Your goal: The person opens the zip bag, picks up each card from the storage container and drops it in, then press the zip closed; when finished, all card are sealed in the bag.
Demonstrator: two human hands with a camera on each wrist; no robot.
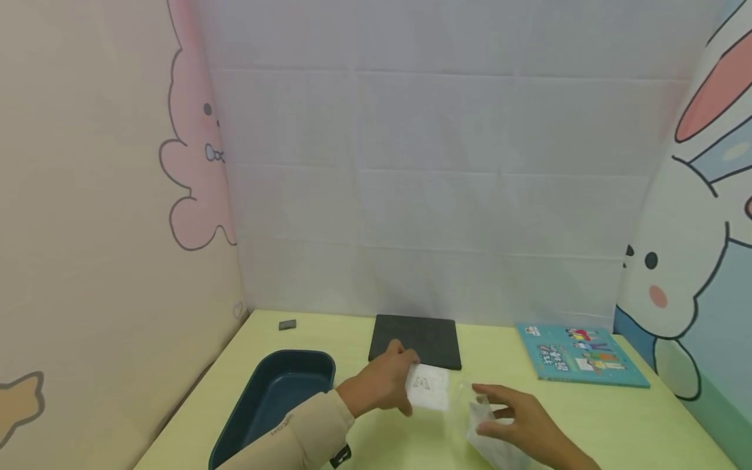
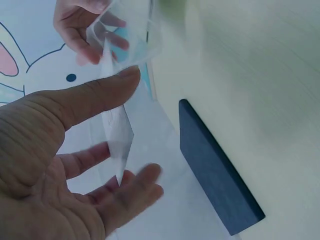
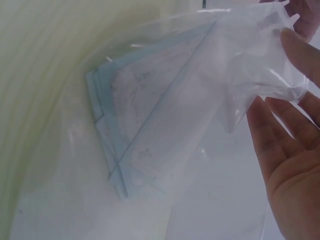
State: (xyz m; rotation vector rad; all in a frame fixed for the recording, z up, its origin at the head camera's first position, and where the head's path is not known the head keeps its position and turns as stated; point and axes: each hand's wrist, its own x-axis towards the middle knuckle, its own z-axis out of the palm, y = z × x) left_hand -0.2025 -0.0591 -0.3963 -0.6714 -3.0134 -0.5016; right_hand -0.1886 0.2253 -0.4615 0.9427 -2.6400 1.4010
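My left hand reaches over the yellow table and pinches a small white card by its left edge. In the left wrist view the card stands edge-on between the thumb and fingers of that hand. Just to the right, my right hand grips a clear plastic bag that lies partly on the table. In the right wrist view the bag holds several white and pale blue sheets, and my right hand pinches its crumpled mouth.
A flat dark grey pad lies behind the hands. A dark blue tray sits at the left, a small grey block by the back wall, and a turquoise picture book at the right. Cartoon-printed walls close in both sides.
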